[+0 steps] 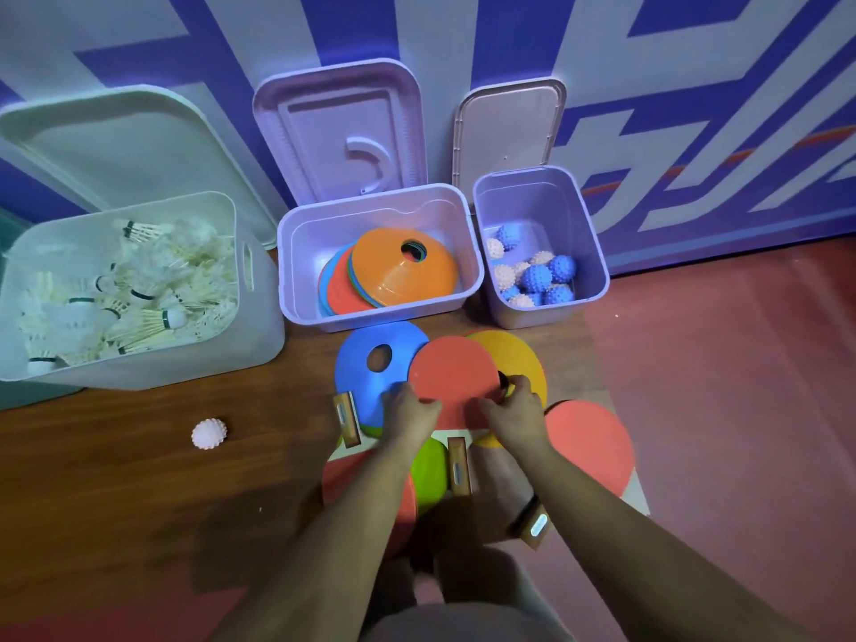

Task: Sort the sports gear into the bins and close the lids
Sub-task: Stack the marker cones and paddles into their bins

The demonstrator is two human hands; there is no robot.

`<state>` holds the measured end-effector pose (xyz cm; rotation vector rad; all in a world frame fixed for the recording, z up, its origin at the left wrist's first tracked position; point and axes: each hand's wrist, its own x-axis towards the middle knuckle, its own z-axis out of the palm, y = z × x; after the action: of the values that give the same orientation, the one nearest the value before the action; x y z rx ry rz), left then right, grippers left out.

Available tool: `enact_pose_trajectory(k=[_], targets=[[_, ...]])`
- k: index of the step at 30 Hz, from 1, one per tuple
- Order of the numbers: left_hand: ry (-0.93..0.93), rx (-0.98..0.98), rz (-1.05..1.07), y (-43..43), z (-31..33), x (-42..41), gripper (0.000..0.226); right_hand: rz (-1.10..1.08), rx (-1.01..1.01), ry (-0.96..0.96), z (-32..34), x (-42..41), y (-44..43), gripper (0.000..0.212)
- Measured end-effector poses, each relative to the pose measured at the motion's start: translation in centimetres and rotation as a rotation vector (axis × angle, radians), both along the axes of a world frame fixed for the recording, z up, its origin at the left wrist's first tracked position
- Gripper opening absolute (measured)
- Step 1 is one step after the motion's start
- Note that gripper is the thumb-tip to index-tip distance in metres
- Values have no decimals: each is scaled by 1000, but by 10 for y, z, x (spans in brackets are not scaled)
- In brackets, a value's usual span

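Sorting cones | left hand [410, 417], right hand [509, 417] pinch flat red plastic cone [456, 375] | next, likely: lift; drop into lilac plastic bin [370, 317]

- Both bare arms reach forward from the bottom of the view, and the hands come close together.
- The left hand [410, 417] curls its fingers on the near edge of the red disc [454, 377].
- The right hand [512, 412] pinches the same disc's right edge.
- A dark band [532, 521] sits on the right wrist.
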<state>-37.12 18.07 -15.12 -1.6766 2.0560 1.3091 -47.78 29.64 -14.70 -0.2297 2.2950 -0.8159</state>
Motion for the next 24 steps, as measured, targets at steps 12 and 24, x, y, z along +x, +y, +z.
enact_pose_trajectory(k=[12,24], targets=[[399,105,282,2,13,14,44,-276,-552,-361,26,-3,20,6],[799,584,336,50,50,-7,20,-479,123,13,7,-23,153,57]])
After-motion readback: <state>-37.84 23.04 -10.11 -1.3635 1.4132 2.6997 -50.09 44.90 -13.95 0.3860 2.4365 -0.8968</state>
